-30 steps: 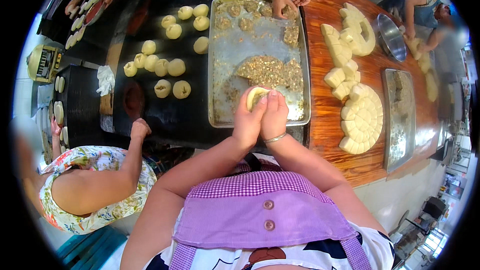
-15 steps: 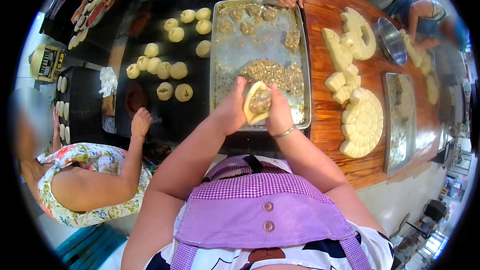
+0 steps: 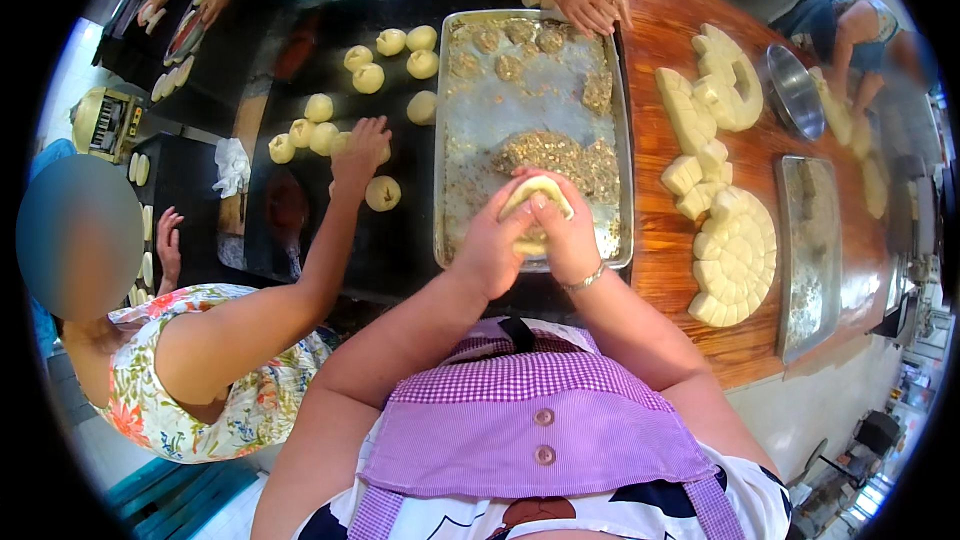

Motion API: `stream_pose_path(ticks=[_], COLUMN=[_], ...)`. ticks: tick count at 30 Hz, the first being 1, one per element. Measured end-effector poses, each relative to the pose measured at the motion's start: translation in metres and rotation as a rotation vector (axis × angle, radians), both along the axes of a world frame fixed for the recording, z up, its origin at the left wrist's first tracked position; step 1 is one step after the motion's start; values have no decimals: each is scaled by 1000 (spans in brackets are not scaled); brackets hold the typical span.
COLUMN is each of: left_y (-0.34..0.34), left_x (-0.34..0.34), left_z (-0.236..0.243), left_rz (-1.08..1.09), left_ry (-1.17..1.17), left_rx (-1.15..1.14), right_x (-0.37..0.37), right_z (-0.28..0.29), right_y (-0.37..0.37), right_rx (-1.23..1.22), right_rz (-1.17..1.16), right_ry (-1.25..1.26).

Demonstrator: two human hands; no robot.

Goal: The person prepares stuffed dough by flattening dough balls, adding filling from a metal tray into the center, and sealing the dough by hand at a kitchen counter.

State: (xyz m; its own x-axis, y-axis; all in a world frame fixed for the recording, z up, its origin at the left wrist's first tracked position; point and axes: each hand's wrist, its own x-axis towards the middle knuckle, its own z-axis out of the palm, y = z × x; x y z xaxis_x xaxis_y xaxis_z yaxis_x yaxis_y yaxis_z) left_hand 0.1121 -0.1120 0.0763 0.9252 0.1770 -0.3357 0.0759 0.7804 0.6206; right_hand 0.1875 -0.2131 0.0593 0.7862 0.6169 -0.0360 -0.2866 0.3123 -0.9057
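Both of my hands are wrapped round a piece of pale dough [image 3: 540, 189], held over the near end of a metal tray [image 3: 470, 130]. My left hand [image 3: 494, 245] cups it from the left, with fingers curled around its far side. My right hand [image 3: 572, 238] closes on it from the right, thumb pressed onto the dough. The filling inside is mostly hidden by the dough and my fingers. Just beyond my hands in the tray lies a mound of coarse brown filling [image 3: 545, 152], with several small portions of it farther back.
Stuffed dough balls [image 3: 383, 193] sit on the black table to the left, where a co-worker's hand [image 3: 365, 145] reaches in. Cut dough pieces [image 3: 735, 255], a steel bowl [image 3: 795, 90] and another tray [image 3: 810, 240] rest on the wooden table. Another person's hands [image 3: 592, 5] are at the tray's far edge.
My hands have closed together around the dough, folding it over the filling that showed before. The co-worker at the left has reached forward to the dough balls.
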Motion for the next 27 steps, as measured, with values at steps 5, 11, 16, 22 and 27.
stream_pose_path(ticks=[5,11,16,22,27], left_y=[-17,3,-4,-17,1], left_x=[2,16,12,11,33], left_z=[-6,0,0,-16,-20], left_rz=[168,139,224,267,212], left_ry=[102,75,-25,52,44], left_rx=[302,153,84,782,848], right_x=[-16,-1,-10,-19,-10], right_z=[-2,14,13,2,2], right_y=[11,22,10,20,26], right_rx=[-80,162,-81,-122,-256], right_rz=[-186,-306,-174,-291,-345], right_ry=[68,523,64,-168,-169])
